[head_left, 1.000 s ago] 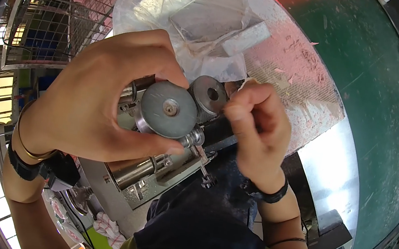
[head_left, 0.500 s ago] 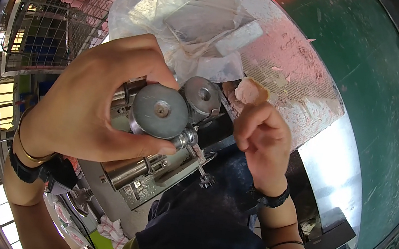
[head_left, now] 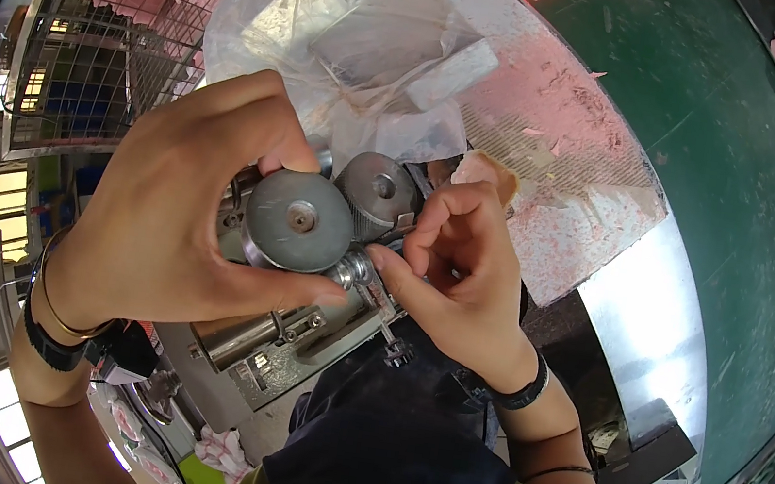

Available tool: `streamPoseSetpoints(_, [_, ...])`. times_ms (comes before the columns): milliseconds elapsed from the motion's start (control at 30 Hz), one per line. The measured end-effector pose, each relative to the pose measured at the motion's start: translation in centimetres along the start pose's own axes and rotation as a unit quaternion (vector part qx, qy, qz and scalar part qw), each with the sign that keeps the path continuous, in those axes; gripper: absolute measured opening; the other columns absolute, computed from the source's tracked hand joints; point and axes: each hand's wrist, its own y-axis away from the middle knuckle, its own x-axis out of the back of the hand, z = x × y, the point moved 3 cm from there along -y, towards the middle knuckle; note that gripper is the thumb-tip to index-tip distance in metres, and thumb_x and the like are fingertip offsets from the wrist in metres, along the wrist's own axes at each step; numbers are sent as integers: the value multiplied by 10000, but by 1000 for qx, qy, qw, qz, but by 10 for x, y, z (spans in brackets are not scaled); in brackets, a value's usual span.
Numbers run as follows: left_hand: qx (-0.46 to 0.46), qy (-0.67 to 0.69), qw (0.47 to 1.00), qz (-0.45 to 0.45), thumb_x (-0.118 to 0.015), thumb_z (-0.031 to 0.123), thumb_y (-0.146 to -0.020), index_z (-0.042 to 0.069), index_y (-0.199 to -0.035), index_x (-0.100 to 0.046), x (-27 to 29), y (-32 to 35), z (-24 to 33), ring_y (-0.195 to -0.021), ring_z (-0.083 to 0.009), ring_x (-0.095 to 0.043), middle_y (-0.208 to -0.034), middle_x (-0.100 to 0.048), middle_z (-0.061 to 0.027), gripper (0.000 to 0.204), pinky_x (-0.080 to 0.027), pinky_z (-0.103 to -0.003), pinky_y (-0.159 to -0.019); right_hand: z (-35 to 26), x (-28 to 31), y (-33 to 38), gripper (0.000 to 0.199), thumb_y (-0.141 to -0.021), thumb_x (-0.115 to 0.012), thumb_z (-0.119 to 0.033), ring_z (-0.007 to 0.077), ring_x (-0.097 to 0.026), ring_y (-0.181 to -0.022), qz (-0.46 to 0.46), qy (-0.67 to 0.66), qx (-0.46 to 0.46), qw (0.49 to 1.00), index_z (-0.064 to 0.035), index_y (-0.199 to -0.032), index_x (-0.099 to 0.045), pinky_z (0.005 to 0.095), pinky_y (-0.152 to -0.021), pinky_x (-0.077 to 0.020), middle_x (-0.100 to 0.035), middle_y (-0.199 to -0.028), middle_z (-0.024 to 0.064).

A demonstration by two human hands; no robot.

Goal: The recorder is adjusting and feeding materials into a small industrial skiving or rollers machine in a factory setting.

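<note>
My left hand [head_left: 171, 214] curls around a smooth grey metal wheel [head_left: 299, 221] on a small machine, fingers at its far side and thumb along its near edge. Just right of that wheel stands a second metal wheel [head_left: 378, 189] with a ridged rim. My right hand [head_left: 461, 276] is bent inward beside this second wheel; its thumb and forefinger are apart, with nothing visible between them. The right thumb tip is close to small shiny rollers [head_left: 355, 267] below the wheels. A metal shaft [head_left: 242, 345] of the machine runs below my left hand.
Beyond the machine lies clear plastic sheeting [head_left: 384, 46]. Pink dust and scraps cover the pale worktop [head_left: 563, 99], near a shallow tan dish [head_left: 504, 174]. A green surface [head_left: 701, 166] curves along the right. A wire rack [head_left: 132, 22] with pink material stands at the upper left.
My right hand has come left to the ridged wheel and rollers, and its thumb and forefinger have parted. My left hand stays around the grey wheel.
</note>
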Motion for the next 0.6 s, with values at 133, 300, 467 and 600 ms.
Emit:
streamPoseSetpoints(133, [-9,-1,1000,-5,-1015,338,-504,17,-931,-639,1,0,-1,-782,-233,-614,-896,-597,-89,653,-472,-336,-709,-4,0,-3,403,-875,-754,62,7,-445,-631,-22,56,-1,998,-75,-1084,-438,181,-589,-370,-476,-777,-30])
streamPoseSetpoints(300, [-9,22,1000,-9,-1013,344,-523,12,-961,-644,1,0,-3,-811,-226,-611,-920,-597,-93,661,-470,-330,-729,-2,1,-3,354,-897,-742,27,17,-439,-626,-36,49,1,998,-75,-1069,-450,195,-587,-372,-457,-761,-37])
streamPoseSetpoints(467, [-7,34,999,-15,-1017,367,-526,11,-989,-644,0,-1,-3,-829,-218,-607,-934,-596,-90,693,-468,-331,-737,2,5,-7,346,-910,-756,-1,27,-442,-657,-38,55,39,997,-63,-1094,-469,213,-625,-383,-472,-831,-18])
streamPoseSetpoints(600, [-7,39,999,-19,-1019,384,-534,8,-999,-647,0,0,-4,-847,-219,-614,-944,-600,-92,704,-477,-336,-751,0,13,-17,371,-904,-796,-140,76,-446,-569,-39,51,65,996,-63,-1099,-489,257,-546,-369,-463,-679,-6])
